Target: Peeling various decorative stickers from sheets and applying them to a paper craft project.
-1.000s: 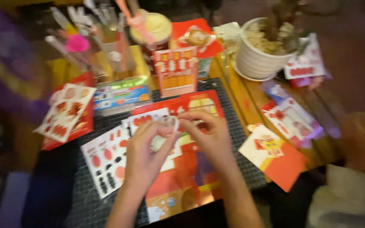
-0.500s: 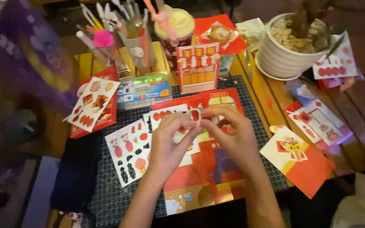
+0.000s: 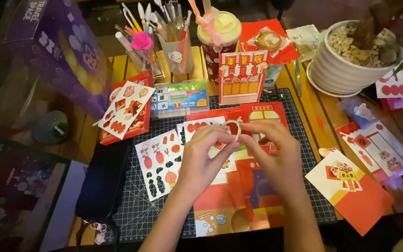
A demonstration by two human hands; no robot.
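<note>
Both hands pinch one small white tape roll: left hand and right hand, above a red paper-craft sheet on the cutting mat.

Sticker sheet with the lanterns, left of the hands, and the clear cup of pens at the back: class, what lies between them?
In the head view, a flat clear plastic case with colourful contents lies between the sticker sheet and the pen cup.
</note>
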